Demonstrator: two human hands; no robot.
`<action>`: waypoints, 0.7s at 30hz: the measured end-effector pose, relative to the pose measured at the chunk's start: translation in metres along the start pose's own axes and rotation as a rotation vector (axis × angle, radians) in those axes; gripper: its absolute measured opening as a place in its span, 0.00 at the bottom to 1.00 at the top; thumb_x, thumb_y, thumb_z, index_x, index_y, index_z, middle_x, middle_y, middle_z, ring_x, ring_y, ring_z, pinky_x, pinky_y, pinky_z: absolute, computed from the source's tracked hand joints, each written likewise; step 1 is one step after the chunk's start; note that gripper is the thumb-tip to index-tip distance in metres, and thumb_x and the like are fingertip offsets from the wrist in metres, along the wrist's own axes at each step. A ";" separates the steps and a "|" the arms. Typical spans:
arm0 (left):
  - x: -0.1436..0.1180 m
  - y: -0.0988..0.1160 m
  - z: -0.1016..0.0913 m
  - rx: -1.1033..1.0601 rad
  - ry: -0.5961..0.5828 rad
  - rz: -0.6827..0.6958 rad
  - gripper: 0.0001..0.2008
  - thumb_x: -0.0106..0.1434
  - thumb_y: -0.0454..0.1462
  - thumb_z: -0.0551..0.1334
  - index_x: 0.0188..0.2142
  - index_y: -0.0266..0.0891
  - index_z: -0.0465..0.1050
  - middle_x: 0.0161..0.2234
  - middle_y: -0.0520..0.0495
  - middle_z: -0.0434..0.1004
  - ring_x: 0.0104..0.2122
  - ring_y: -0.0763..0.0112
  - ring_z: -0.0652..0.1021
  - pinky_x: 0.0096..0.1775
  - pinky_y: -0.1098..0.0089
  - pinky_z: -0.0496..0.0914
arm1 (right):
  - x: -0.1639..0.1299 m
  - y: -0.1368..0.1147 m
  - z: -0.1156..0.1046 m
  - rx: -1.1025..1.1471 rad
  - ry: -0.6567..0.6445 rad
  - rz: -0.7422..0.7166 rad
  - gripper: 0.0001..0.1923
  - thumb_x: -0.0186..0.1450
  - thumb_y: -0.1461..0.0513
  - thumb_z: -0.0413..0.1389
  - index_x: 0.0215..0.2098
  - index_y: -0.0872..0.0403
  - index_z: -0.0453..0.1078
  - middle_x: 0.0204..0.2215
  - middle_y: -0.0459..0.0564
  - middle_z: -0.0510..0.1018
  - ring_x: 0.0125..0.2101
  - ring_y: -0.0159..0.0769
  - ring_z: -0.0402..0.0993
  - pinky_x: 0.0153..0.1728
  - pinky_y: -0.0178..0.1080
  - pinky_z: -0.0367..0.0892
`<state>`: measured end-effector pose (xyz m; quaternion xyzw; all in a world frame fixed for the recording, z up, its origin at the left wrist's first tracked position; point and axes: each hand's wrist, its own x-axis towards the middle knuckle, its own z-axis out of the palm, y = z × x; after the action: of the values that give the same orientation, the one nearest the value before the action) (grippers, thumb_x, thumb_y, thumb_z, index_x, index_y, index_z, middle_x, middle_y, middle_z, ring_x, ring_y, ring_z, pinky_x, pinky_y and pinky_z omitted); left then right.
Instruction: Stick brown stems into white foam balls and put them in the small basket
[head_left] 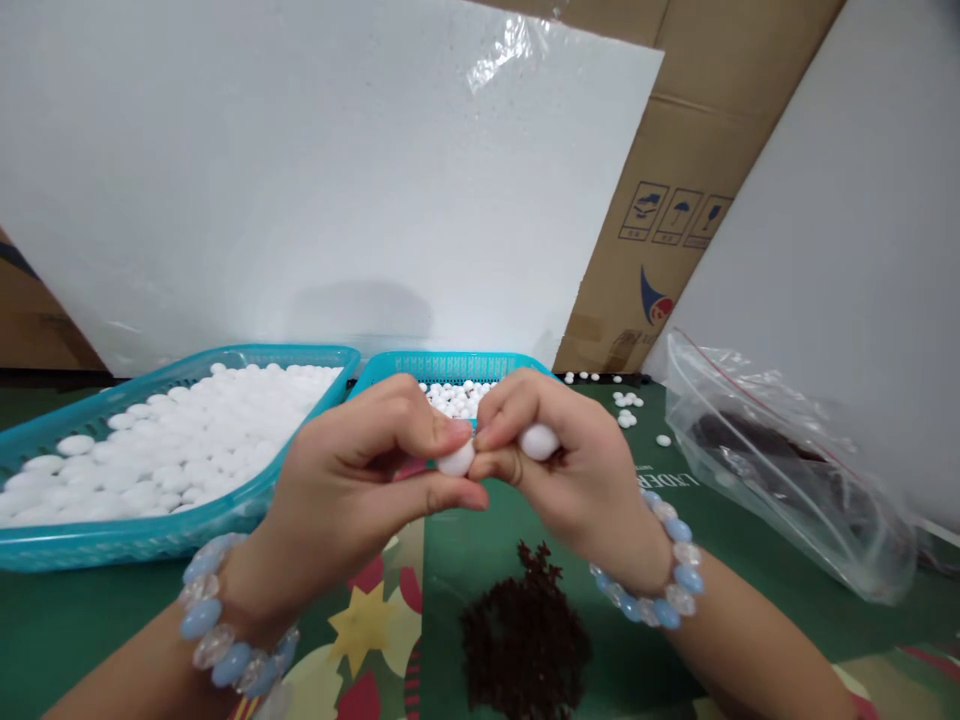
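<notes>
Both hands pinching small white pellets, fingertips meeting over the green mat.

L hand (352,485): thumb + forefinger closed on a white pellet (457,459); R hand (574,470) pinched on a second pellet (539,441), just beside it. Dark red pile (525,640) lies below the wrists; teal basket (45,540) of pellets to the left, small basket (390,366) behind, plastic bag (787,470) to the right. Risk, as I judge it: pellets look smooth and round, so a weak pinch could let one drop into the pile.
</notes>
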<state>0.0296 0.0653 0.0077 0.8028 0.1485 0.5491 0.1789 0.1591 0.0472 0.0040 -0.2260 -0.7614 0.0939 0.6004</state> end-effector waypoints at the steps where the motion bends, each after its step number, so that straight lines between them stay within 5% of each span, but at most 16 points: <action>1: 0.000 0.000 -0.001 -0.001 0.004 0.000 0.05 0.41 0.34 0.61 0.17 0.40 0.64 0.14 0.56 0.59 0.17 0.80 0.61 0.18 0.77 0.58 | -0.001 0.000 0.001 -0.019 0.018 -0.001 0.10 0.50 0.69 0.52 0.17 0.54 0.55 0.17 0.42 0.62 0.20 0.24 0.60 0.21 0.29 0.58; 7: 0.002 0.005 -0.003 -0.208 -0.003 -0.097 0.06 0.39 0.31 0.62 0.20 0.41 0.70 0.15 0.56 0.61 0.16 0.81 0.63 0.17 0.79 0.59 | -0.001 -0.004 0.003 -0.060 0.097 0.023 0.10 0.49 0.67 0.54 0.16 0.55 0.55 0.16 0.42 0.62 0.18 0.24 0.59 0.18 0.29 0.56; 14: 0.006 0.001 -0.008 -0.885 -0.285 -0.447 0.08 0.41 0.33 0.62 0.25 0.41 0.71 0.21 0.56 0.72 0.18 0.82 0.70 0.21 0.84 0.66 | -0.002 -0.010 0.002 0.245 0.035 0.116 0.13 0.43 0.64 0.58 0.15 0.54 0.54 0.15 0.39 0.63 0.16 0.22 0.57 0.14 0.27 0.55; 21: 0.006 -0.005 -0.009 -1.172 -0.172 -0.452 0.07 0.48 0.33 0.56 0.30 0.36 0.69 0.24 0.51 0.73 0.19 0.81 0.71 0.21 0.84 0.67 | 0.000 0.002 0.001 0.646 0.115 0.326 0.07 0.48 0.61 0.54 0.17 0.54 0.61 0.17 0.40 0.63 0.11 0.17 0.51 0.08 0.24 0.48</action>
<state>0.0233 0.0732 0.0131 0.5618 -0.0259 0.4214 0.7114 0.1590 0.0493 0.0027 -0.1482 -0.6113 0.4112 0.6598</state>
